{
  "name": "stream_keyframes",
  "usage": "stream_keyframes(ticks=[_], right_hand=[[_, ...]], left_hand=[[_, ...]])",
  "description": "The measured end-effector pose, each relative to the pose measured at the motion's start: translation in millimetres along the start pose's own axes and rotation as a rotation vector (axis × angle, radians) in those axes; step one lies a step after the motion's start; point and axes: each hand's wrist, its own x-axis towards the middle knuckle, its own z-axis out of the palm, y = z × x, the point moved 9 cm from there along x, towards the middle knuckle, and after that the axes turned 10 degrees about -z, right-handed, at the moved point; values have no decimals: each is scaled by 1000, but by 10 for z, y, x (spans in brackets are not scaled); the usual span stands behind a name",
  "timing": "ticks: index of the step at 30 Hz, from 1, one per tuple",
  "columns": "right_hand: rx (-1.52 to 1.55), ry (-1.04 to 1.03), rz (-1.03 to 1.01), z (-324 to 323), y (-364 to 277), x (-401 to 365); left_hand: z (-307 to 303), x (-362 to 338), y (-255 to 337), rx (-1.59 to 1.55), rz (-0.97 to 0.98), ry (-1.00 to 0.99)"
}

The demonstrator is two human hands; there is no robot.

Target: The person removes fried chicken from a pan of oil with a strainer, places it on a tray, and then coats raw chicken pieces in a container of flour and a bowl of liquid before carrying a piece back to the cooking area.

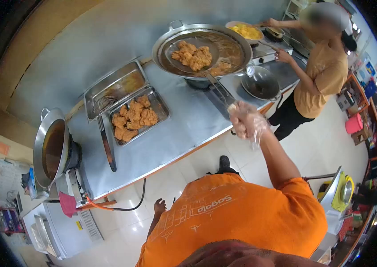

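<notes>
My right hand [248, 119], in a clear plastic glove, is closed round the handle of a wide skimmer [209, 76]. The skimmer's round mesh lies over a large wok of oil [247, 46] and bears pieces of fried chicken [192, 56]. A dial thermometer [250, 70] sits at the wok's near right edge, its thin stem reaching in over the oil. My left hand [160, 206] hangs low by my side, away from the table, fingers loosely apart and holding nothing I can see. More fried chicken [135, 116] lies in a metal tray [164, 109] on the table.
Left of the chicken, a second metal tray [128, 73] holds a wire strainer with a dark handle [107, 149]. Another wok of oil [54, 149] stands at the table's left end. At right, a co-worker [324, 75] works over a pan of yellow food [246, 31], near a dark empty wok [261, 83].
</notes>
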Motion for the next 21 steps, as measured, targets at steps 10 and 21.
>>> stream_keyframes(ticks=[10, 21], right_hand=[[131, 138, -10, 180, 464, -171], [347, 176, -61, 221, 873, 46]], left_hand=[[100, 183, -498, 140, -144, -29], [150, -333, 234, 22, -170, -5]])
